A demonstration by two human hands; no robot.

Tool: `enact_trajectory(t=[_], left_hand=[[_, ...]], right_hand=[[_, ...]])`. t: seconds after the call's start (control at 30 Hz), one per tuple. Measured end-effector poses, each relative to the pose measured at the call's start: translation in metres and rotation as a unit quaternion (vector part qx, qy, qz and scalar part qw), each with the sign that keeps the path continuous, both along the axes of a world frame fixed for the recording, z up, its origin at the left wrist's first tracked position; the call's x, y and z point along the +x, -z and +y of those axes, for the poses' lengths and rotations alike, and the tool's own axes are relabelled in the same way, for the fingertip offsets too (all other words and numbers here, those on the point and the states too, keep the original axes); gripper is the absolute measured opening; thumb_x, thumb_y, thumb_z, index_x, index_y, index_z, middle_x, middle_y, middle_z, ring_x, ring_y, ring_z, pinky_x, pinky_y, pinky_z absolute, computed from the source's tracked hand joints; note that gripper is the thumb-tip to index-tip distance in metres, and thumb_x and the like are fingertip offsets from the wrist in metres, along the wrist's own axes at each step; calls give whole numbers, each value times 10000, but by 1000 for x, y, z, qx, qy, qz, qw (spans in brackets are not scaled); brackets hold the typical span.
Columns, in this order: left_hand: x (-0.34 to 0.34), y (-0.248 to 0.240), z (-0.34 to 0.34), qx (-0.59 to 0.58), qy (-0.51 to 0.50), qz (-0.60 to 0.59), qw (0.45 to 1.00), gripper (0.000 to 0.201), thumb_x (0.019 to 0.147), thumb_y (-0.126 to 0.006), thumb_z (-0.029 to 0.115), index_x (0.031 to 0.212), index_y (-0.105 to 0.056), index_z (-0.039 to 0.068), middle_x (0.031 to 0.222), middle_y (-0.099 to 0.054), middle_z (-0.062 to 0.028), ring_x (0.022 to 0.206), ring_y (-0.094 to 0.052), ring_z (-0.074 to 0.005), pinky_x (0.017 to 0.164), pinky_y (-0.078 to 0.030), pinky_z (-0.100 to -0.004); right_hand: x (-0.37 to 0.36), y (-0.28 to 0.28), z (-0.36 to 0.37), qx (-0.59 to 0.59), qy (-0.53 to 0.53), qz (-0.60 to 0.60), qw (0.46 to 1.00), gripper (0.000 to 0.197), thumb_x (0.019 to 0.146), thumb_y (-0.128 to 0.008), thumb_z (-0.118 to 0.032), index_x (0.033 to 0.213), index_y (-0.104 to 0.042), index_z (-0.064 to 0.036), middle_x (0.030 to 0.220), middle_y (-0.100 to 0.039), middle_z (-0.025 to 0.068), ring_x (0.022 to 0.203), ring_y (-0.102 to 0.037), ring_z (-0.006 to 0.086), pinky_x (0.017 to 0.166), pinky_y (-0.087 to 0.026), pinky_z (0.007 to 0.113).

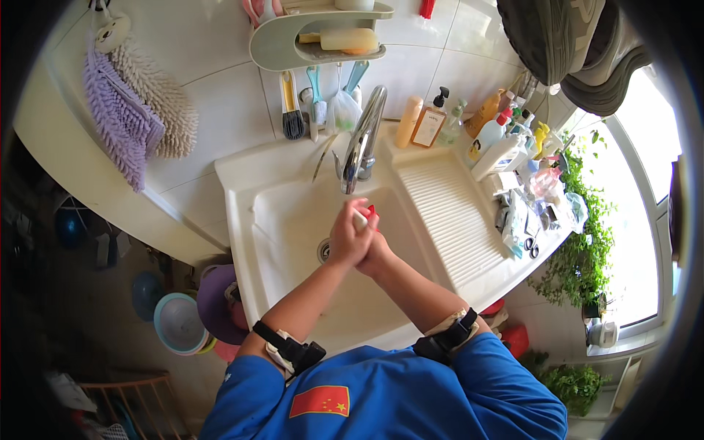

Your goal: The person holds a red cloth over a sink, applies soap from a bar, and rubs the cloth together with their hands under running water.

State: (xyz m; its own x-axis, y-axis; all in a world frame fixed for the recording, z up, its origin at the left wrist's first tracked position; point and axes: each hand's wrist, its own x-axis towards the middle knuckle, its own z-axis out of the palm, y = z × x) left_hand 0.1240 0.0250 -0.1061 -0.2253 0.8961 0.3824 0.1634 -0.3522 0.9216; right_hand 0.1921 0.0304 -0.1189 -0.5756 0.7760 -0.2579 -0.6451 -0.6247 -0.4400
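Clasping hands (358, 238) over white sink (249, 213), below faucet (363, 139)

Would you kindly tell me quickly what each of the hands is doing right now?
Left hand: closed around a small white and red object over the white sink basin.
Right hand: pressed against the left hand; grip cannot be told.
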Motion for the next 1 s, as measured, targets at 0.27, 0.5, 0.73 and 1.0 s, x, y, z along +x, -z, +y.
enact_trajectory(t=[0.27, 0.5, 0.73, 1.0], left_hand=[[1, 20, 5, -65, 75, -95, 990, 349, 935, -447, 398, 1106, -431, 94, 1101, -505, -77, 989, -474, -167, 867, -397, -302], [8, -4, -23, -147, 112, -203, 962, 560, 949, -288, 488, 1284, -328, 40, 1234, -440, -132, 1157, -423, -216, 980, -319, -328], [4, 3, -30, -63, 65, -7, 996, 492, 955, -344, 402, 1288, -352, 40, 1282, -421, -166, 1200, -408, -278, 998, -309, -355], [-16, 38, -5, -135, -168, -36, 976, 389, 950, -414, 321, 1257, -405, 84, 1040, -547, -104, 943, -530, -200, 828, -440, -322]], right_hand=[[-5, -36, -5, -14, 154, -213, 965, 321, 895, -449, -337, 1037, -564, -73, 976, -595, 49, 918, -551, 182, 806, -454, 314], [-12, -11, 9, 126, 276, -316, 899, 370, 835, -600, -268, 1055, -574, 28, 948, -603, 76, 838, -546, 137, 769, -439, 285], [-9, -3, 35, -9, 167, -266, 949, 396, 874, -505, -382, 1057, -592, -42, 1066, -603, 92, 997, -539, 199, 916, -381, 307], [-13, -2, 11, -81, -8, -48, 996, 263, 895, -449, -151, 1127, -541, -69, 1048, -592, 64, 988, -543, 190, 884, -429, 292]])
